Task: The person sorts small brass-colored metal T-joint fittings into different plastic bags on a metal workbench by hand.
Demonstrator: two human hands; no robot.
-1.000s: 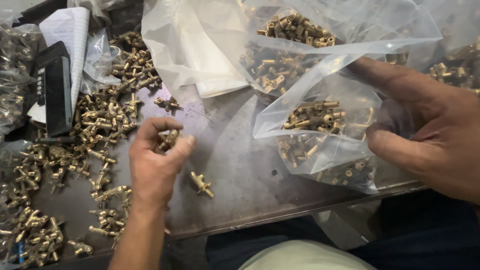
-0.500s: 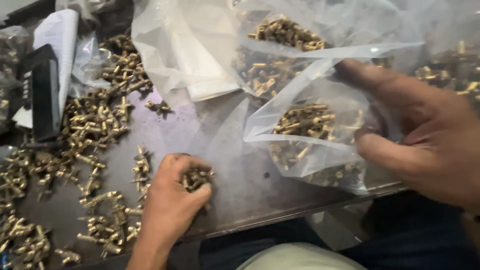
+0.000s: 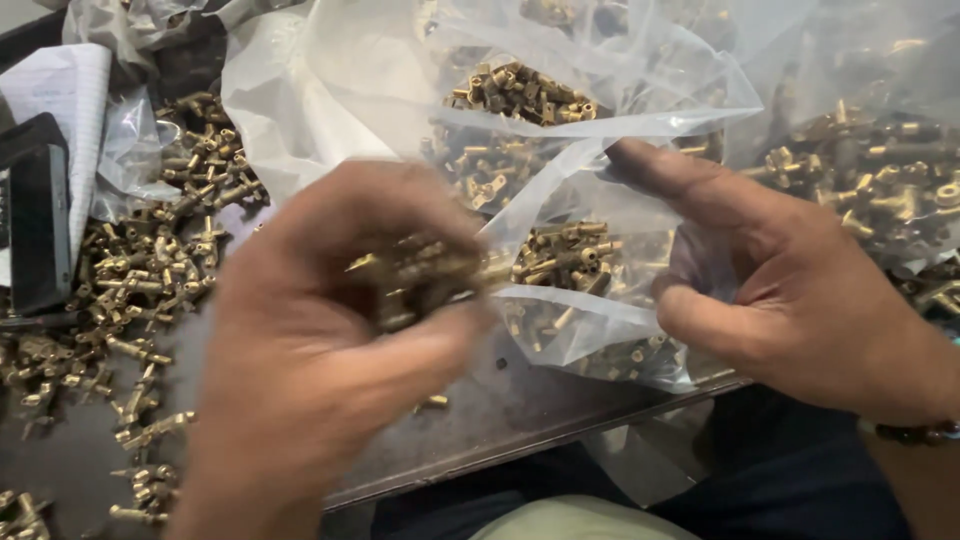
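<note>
Brass fittings (image 3: 425, 275), a small clutch of them, sit pinched in my left hand (image 3: 330, 340), fingers curled tight around them; the hand is blurred, so I cannot make out how many I hold. It hangs just at the mouth of the clear plastic bag (image 3: 590, 300), which my right hand (image 3: 790, 290) holds open, thumb and forefinger spread wide on the film. That bag is already partly filled with the same brass pieces and lies at the near edge of the metal table (image 3: 520, 400). Behind it lie other filled bags (image 3: 520, 95), and one more at the far right (image 3: 870, 180). To my left a loose heap of fittings (image 3: 140, 270) is scattered across the table, with a black device (image 3: 35, 225) and a sheet of lined paper (image 3: 60, 95) beyond.
</note>
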